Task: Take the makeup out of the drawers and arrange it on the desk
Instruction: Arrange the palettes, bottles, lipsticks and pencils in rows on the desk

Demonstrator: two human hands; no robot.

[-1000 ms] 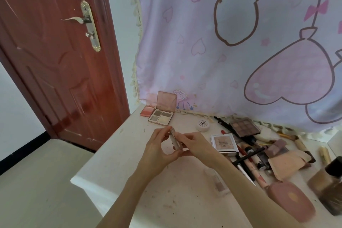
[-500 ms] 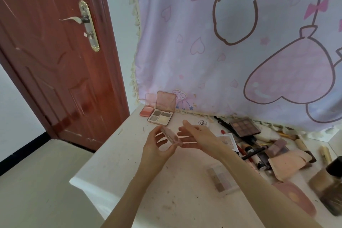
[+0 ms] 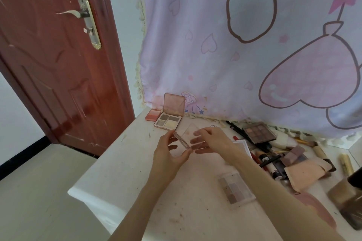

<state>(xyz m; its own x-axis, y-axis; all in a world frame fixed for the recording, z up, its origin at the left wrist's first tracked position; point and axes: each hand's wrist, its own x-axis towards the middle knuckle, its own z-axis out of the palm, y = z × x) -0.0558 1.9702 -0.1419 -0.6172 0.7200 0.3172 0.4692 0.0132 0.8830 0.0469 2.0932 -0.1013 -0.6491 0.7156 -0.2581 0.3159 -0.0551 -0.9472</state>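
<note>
Above the table (image 3: 125, 162), mid-left: small clear-lidded compact (image 3: 183, 139) held off the surface between both grips. Left hand (image 3: 168, 152) pinches its near-left edge; right hand (image 3: 210, 140), fingers curled, lifts the lid. Long axis diagonal; open palette (image 3: 168, 120) row just beyond.

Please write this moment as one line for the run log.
stage: opening compact | left hand: holds compact base | right hand: lifts clear lid | compact: above desk, half open
</note>
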